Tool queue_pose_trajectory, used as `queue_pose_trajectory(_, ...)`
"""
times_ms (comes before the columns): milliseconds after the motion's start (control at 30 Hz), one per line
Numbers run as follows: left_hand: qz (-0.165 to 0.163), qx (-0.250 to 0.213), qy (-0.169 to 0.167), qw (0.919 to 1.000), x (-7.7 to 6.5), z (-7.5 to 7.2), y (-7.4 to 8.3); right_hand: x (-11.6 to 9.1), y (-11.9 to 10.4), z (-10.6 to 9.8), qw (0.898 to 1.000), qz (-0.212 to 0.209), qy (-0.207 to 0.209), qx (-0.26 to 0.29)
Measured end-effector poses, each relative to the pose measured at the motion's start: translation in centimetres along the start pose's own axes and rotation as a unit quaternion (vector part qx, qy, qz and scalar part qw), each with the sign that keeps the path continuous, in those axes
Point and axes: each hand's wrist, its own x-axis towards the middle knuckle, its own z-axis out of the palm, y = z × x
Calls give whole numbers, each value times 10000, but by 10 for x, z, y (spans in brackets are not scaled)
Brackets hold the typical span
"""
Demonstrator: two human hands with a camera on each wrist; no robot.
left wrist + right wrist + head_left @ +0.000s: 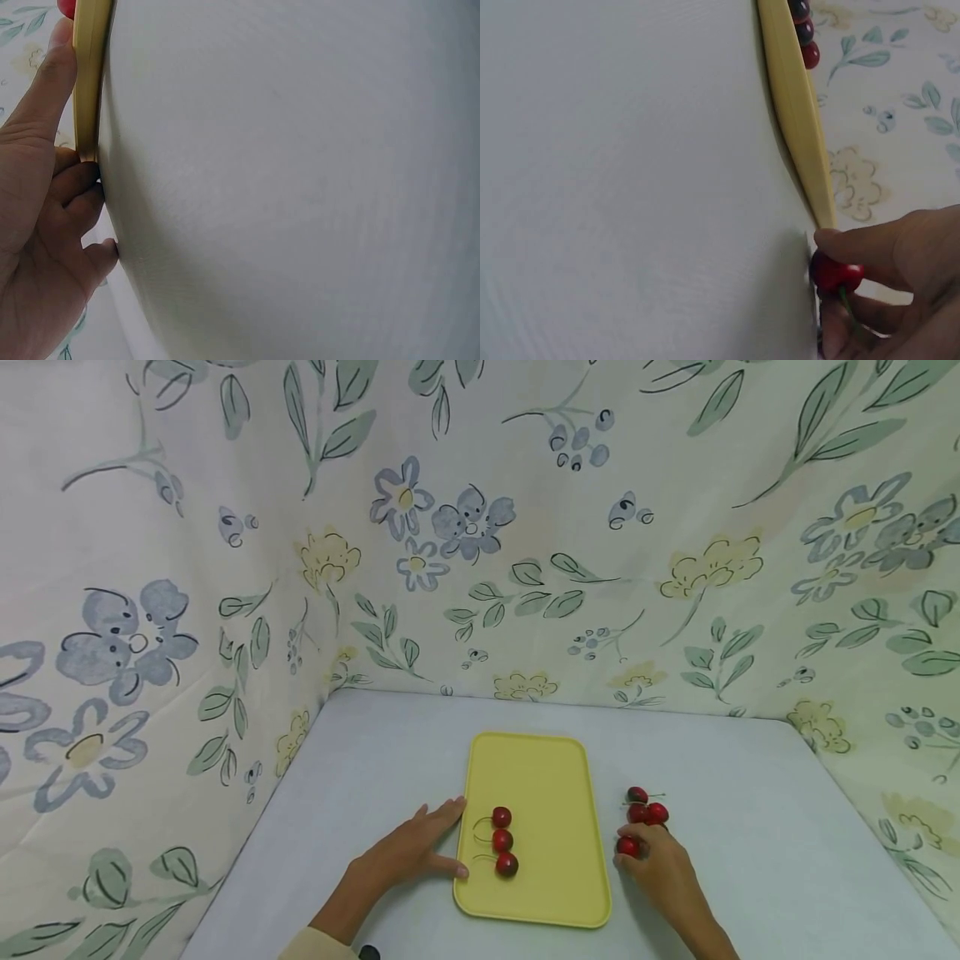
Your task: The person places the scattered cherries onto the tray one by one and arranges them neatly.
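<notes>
A yellow tray (551, 827) lies on the white table. Three dark red cherries (502, 840) sit in a column near its left side, stems pointing left. My left hand (408, 852) rests at the tray's left edge, thumb and forefinger spread apart and touching the rim; in the left wrist view, the thumb (49, 90) lies straight along the rim. Right of the tray, my right hand (663, 864) pinches a cherry (836, 271) between thumb and fingers, close over the table, its green stem hanging beside the fingers. Several more cherries (638, 812) lie clustered just beyond that hand, some partly hidden by it.
A white cloth with printed flowers and leaves (517, 602) stands as a wall behind the table and along both sides. A small dark round thing (369, 952) shows by the left sleeve (318, 945) at the bottom edge.
</notes>
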Motion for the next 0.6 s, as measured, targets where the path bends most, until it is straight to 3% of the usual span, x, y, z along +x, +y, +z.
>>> queue_pose_trajectory(600,-19,59,9,10000,1,1,-2,-7,2,-16,9990,345,182,232)
